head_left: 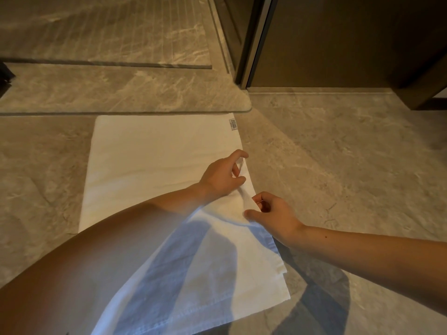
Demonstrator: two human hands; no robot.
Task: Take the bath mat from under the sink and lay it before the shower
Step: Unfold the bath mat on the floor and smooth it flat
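Observation:
A white bath mat point(150, 165) lies spread on the beige marble floor, its far edge against the raised shower threshold point(121, 93). A small grey label sits at its far right corner. My left hand point(221, 176) reaches across the mat and pinches its right edge. Just nearer to me, my right hand point(271, 213) pinches the same edge, which is lifted into a small fold between the two hands. My left forearm covers the near left part of the mat.
The ridged shower floor point(108, 27) lies beyond the threshold. A dark metal door frame point(251, 44) and a brown wall panel point(338, 44) stand at the back right. Marble floor point(350, 153) stretches right of the mat.

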